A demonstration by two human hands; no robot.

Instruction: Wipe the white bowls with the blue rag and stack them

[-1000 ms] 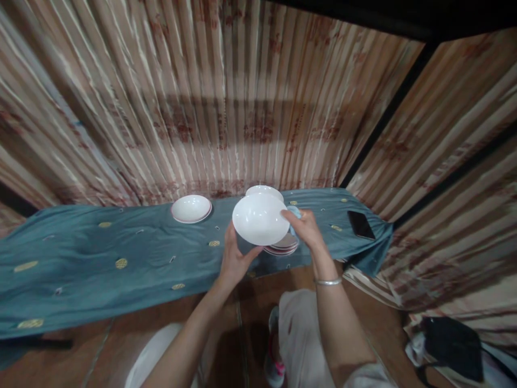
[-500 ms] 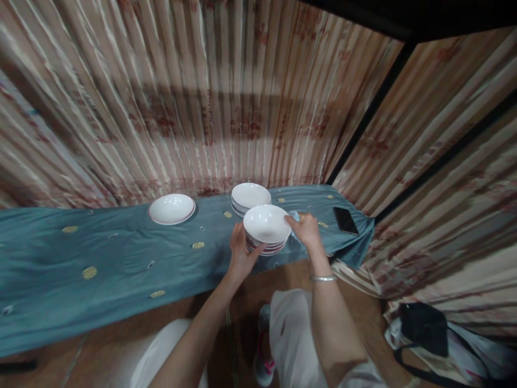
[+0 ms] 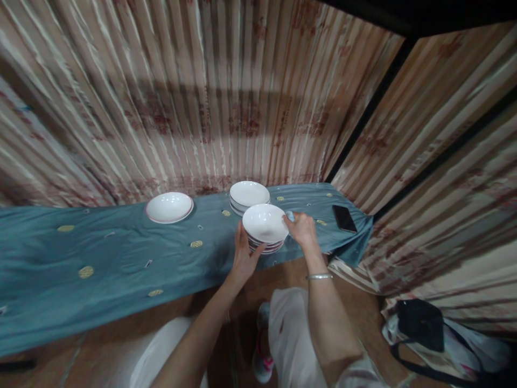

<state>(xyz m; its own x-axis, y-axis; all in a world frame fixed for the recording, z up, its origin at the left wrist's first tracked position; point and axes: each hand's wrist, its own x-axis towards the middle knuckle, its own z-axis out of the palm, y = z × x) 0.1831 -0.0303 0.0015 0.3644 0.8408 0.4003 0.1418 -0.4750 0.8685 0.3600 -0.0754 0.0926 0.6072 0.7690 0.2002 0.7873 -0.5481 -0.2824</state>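
Striped curtain (image 3: 242,108) hanging behind a teal-draped table (image 3: 133,293), with a pink-rimmed bowl (image 3: 169,207) over on the left and a black phone (image 3: 344,218) near the right end. The white bowl (image 3: 264,222) is on top of a little stack of dishes (image 3: 266,247) by the near edge, right in front of a dark-rimmed stack (image 3: 249,193). Both hands are on it: left hand (image 3: 244,256) cupped round its near-left side, right hand's (image 3: 304,229) grip pinching the rim plus some light blue cloth (image 3: 290,216).

Dim, slightly soft view, shadow across curtain (image 3: 218,102)
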